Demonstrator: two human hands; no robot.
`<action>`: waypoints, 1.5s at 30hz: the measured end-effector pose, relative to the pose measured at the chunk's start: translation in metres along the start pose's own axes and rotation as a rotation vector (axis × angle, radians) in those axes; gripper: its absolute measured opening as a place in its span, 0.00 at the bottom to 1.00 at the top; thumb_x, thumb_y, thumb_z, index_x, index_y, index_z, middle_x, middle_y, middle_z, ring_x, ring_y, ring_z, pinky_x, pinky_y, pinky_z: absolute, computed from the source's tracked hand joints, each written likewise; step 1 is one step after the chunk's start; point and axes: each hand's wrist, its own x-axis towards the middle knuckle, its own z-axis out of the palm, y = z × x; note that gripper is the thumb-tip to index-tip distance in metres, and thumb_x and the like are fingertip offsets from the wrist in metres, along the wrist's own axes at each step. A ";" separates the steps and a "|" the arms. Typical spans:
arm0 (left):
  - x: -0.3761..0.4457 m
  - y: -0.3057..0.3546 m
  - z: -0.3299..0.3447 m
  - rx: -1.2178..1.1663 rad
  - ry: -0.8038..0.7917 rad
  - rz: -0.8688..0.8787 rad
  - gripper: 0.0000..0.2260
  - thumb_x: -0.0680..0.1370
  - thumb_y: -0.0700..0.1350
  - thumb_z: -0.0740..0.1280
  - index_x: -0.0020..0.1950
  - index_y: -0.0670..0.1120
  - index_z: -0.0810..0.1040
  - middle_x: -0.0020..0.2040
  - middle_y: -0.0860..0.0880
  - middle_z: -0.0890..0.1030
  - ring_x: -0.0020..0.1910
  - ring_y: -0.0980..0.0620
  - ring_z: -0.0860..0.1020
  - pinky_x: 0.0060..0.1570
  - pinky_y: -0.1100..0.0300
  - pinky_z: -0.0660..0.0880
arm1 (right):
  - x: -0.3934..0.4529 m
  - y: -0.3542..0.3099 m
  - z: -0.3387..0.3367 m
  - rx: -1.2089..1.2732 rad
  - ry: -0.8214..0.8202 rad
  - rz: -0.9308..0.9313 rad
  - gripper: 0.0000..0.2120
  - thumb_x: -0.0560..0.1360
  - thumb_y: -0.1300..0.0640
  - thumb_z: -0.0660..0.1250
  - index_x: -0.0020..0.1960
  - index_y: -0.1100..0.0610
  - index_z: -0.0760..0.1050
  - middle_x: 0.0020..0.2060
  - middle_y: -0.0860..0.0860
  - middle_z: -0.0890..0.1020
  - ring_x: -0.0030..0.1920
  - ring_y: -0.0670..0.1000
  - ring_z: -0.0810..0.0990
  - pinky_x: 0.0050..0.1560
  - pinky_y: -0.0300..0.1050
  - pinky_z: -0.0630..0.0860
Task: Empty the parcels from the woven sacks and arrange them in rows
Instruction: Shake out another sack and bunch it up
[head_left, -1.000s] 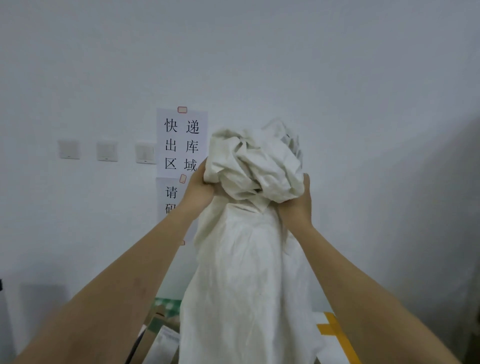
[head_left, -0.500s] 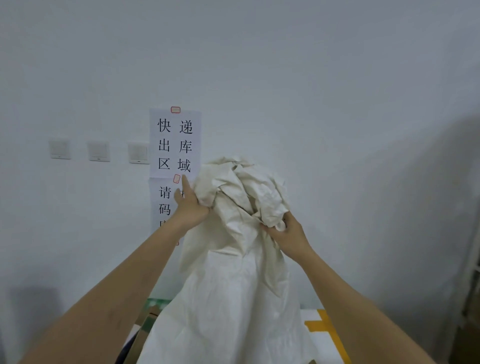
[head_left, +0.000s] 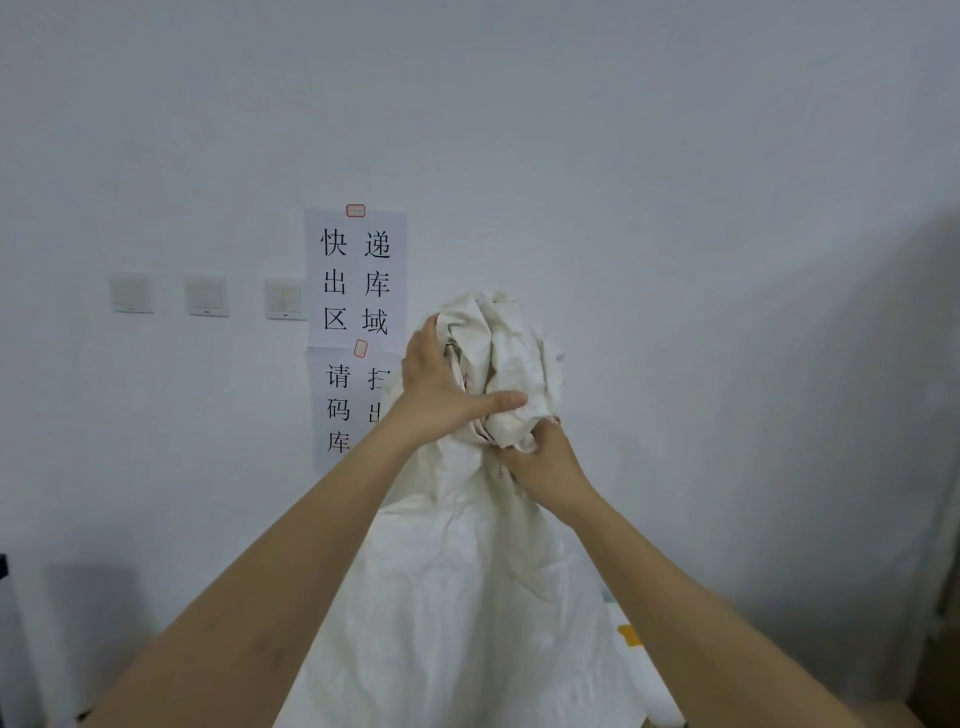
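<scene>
A white woven sack (head_left: 467, 597) hangs in front of me, held up by its crumpled upper end, its body spreading wide toward the bottom of the view. My left hand (head_left: 441, 384) grips the bunched cloth from the left, thumb laid across it. My right hand (head_left: 540, 457) grips the same bunch from below right. The sack's lower end and whatever is under it are out of sight. No parcel shows clearly.
A white wall stands close behind the sack, with two printed paper signs (head_left: 356, 275) taped to it and three wall switches (head_left: 205, 296) to their left. A white surface with a yellow mark (head_left: 629, 635) shows at lower right.
The bunched top of the sack has stayed low after dropping from head height. My left thumb has moved across the cloth and my right hand has shifted under the bunch.
</scene>
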 end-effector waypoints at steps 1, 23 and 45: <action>0.001 0.001 0.002 -0.031 0.033 -0.007 0.57 0.55 0.62 0.80 0.75 0.51 0.50 0.71 0.50 0.58 0.73 0.49 0.57 0.70 0.48 0.63 | -0.002 -0.002 0.003 -0.001 -0.011 -0.026 0.08 0.74 0.67 0.66 0.43 0.54 0.77 0.32 0.43 0.80 0.30 0.37 0.78 0.32 0.35 0.72; -0.013 -0.018 -0.014 -0.211 0.119 -0.086 0.25 0.73 0.33 0.66 0.59 0.53 0.58 0.47 0.52 0.73 0.40 0.58 0.74 0.40 0.61 0.73 | 0.017 0.025 -0.026 -0.032 -0.130 0.409 0.51 0.71 0.66 0.71 0.79 0.49 0.39 0.76 0.56 0.56 0.73 0.57 0.62 0.63 0.48 0.65; 0.020 0.002 -0.059 -0.088 0.318 0.228 0.30 0.71 0.31 0.62 0.62 0.59 0.55 0.54 0.52 0.73 0.48 0.51 0.77 0.44 0.52 0.76 | 0.098 -0.073 -0.035 0.293 0.269 0.040 0.14 0.75 0.71 0.56 0.39 0.58 0.76 0.33 0.55 0.77 0.33 0.51 0.74 0.36 0.43 0.72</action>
